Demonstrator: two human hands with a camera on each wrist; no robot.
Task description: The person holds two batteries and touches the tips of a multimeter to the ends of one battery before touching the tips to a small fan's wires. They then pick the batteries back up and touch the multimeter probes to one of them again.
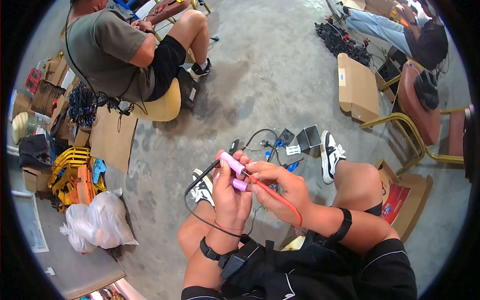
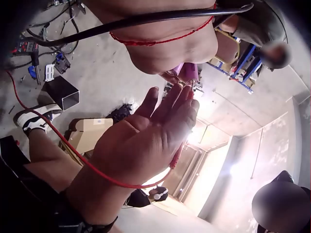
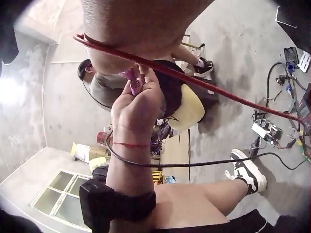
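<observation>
My left hand (image 1: 232, 202) holds two pink cylindrical battery cells, the upper cell (image 1: 232, 162) and the lower cell (image 1: 239, 185), between thumb and fingers. A black test probe (image 1: 204, 173) runs from the same hand to the upper cell's left end; its tip is hidden. My right hand (image 1: 286, 187) pinches a red test probe (image 1: 276, 196), its metal tip right at the upper cell's other end. In the left wrist view, the right hand (image 2: 141, 136) has its fingers along the red probe (image 2: 176, 158). The right wrist view shows a cell (image 3: 136, 86) end-on in the left hand (image 3: 141, 107).
On the concrete floor between my feet lie a black square tube (image 1: 308, 138), a small white part (image 1: 293, 149), a multimeter (image 2: 25, 47) and cables. White plastic bags (image 1: 107, 220) lie at left, a cardboard box (image 1: 358, 87) at right. Another person (image 1: 115, 55) sits ahead left.
</observation>
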